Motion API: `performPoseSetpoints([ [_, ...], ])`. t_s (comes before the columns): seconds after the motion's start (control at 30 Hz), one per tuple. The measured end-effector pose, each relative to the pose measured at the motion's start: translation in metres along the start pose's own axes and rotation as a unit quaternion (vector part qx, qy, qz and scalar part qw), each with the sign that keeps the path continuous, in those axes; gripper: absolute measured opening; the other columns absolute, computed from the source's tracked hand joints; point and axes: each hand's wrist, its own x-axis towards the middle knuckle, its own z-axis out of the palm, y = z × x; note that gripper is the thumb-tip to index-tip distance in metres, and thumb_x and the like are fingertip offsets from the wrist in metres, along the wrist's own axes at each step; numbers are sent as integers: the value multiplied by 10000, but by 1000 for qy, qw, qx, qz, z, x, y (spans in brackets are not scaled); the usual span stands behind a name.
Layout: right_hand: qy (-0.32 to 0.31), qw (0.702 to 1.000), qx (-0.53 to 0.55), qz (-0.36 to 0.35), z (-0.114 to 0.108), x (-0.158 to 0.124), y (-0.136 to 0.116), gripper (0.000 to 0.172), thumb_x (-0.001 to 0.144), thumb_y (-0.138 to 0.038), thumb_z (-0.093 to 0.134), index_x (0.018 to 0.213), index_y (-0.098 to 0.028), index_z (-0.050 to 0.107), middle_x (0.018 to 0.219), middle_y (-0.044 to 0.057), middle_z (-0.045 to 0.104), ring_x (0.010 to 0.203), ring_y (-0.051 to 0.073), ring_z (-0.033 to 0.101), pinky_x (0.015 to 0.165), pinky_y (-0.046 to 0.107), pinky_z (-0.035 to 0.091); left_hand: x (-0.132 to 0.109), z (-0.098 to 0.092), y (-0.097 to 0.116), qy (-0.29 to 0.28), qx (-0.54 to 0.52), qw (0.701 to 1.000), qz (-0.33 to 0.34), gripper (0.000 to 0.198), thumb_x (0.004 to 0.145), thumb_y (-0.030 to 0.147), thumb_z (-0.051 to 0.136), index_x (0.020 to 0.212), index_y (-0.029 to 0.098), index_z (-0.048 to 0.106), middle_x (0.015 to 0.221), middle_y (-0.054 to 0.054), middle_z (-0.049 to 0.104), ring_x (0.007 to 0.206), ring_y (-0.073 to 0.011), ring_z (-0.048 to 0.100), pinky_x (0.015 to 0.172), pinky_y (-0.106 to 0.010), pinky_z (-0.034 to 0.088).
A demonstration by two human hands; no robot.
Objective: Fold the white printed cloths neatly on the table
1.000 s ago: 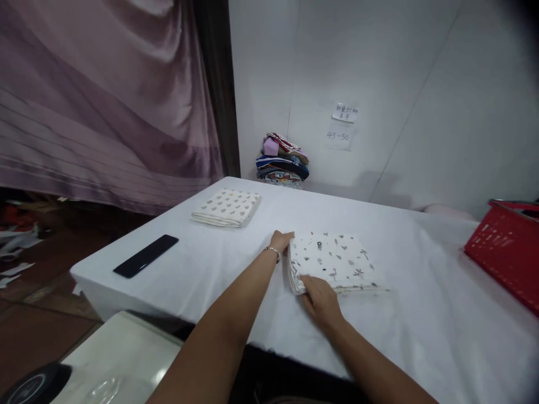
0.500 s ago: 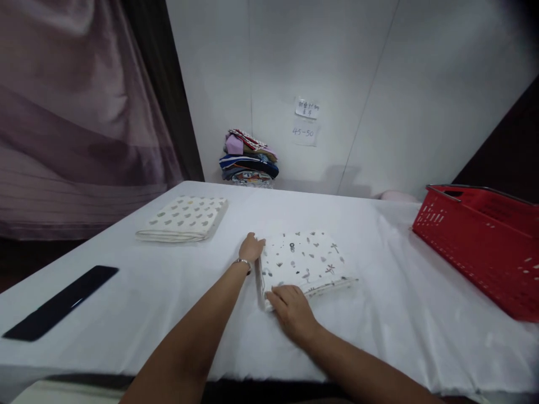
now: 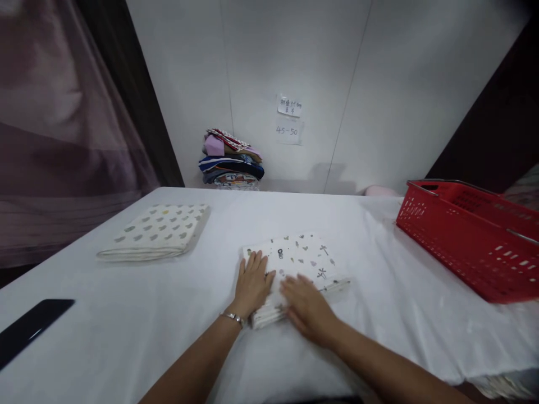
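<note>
A folded white cloth (image 3: pixel 301 257) printed with small plants and animals lies on the white-covered table in front of me. My left hand (image 3: pixel 253 283) rests flat on its left part, fingers stretched forward and thumb apart. My right hand (image 3: pixel 309 308) is over the cloth's near edge, palm down with fingers extended, slightly blurred by motion. Neither hand grips the fabric. Layered folds show at the near left corner between my wrists. Further left lies a second folded white cloth (image 3: pixel 162 229) with grey-green leaf-like marks, out of reach of both hands.
A red perforated basket (image 3: pixel 455 241) stands at the table's right side. A black flat object (image 3: pixel 31 328) lies at the left edge. Behind the table (image 3: pixel 168 314), several folded fabrics form a stack (image 3: pixel 231 160) by the wall, near paper notes (image 3: pixel 289 119).
My left hand has moved from the cloth's left edge onto its top, nearer me. My right hand has shifted right from the near left corner and its fingers have straightened. The view has turned slightly right.
</note>
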Motion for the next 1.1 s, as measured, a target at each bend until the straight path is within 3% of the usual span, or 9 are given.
performPoseSetpoints([
  [0.07, 5, 995, -49, 85, -10, -1, 37, 391, 894, -260, 428, 1267, -157, 486, 1326, 127, 498, 1301, 220, 348, 1064, 478, 275, 1, -1, 0, -1, -2, 1000, 2, 480, 904, 393, 359, 1299, 139, 462, 1435, -128, 344, 1357, -279, 229, 1099, -504, 164],
  [0.17, -80, 967, -86, 227, -9, -14, 88, 476, 885, -377, 449, 1303, -150, 463, 1410, 157, 381, 1338, 283, 267, 1034, 518, 288, 1, 1, 1, 1, -8, 1000, -4, 483, 901, 396, 365, 1304, 148, 458, 1437, -122, 342, 1360, -276, 221, 1104, -503, 153],
  [0.3, -136, 949, -31, 283, 3, -31, 117, 531, 887, -452, 424, 1335, -167, 431, 1449, 139, 314, 1349, 304, 227, 1016, 518, 306, 0, 3, 1, 2, -7, 1000, -5, 477, 897, 388, 374, 1301, 151, 461, 1434, -120, 348, 1360, -269, 221, 1107, -499, 143],
  [0.43, -76, 943, 84, 312, 0, -31, 126, 465, 834, -444, 504, 1216, -185, 563, 1398, 122, 411, 1310, 271, 330, 1009, 445, 355, 2, 0, 2, -5, -18, 1000, -15, 481, 906, 391, 361, 1310, 145, 449, 1444, -121, 329, 1362, -267, 218, 1100, -517, 147],
  [0.57, 15, 886, 154, 436, -19, -40, 132, 439, 799, -463, 518, 1122, -188, 628, 1173, 90, 615, 1089, 239, 558, 928, 386, 437, -8, -13, 1, 6, -80, 997, -10, 429, 927, 380, 321, 1274, 188, 487, 1415, -87, 390, 1341, -244, 272, 1097, -517, 170],
  [0.67, -9, 861, 178, 477, -34, -56, 128, 464, 761, -463, 571, 1135, -193, 619, 944, 44, 677, 891, 226, 617, 831, 369, 477, -31, -27, 0, 29, -129, 990, 58, 396, 921, 380, 352, 1237, 208, 519, 1368, -77, 455, 1289, -213, 357, 1084, -448, 260],
  [0.8, -32, 793, 270, 545, -48, -66, 120, 623, 758, -500, 589, 1262, -143, 512, 840, 45, 644, 658, 157, 590, 648, 304, 507, -65, -42, -4, -26, -104, 971, 215, 442, 845, 385, 517, 1265, 246, 491, 1367, -78, 451, 1242, -241, 405, 1044, -456, 325],
  [0.93, -56, 720, 369, 585, -55, -58, 118, 701, 737, -467, 640, 1307, -115, 434, 810, 43, 608, 592, 130, 557, 582, 289, 510, -75, -45, -8, -52, -51, 966, 248, 472, 838, 216, 502, 1303, 262, 441, 1348, -61, 473, 1226, -217, 426, 1045, -447, 332],
  [1.1, -9, 694, 435, 574, -58, -57, 115, 632, 735, -377, 649, 1295, -175, 437, 861, 32, 605, 695, 150, 598, 653, 306, 531, -79, -40, -3, -47, 12, 962, 270, 667, 770, -18, 365, 1371, 271, 346, 1403, -52, 409, 1296, -207, 351, 1065, -464, 291],
])
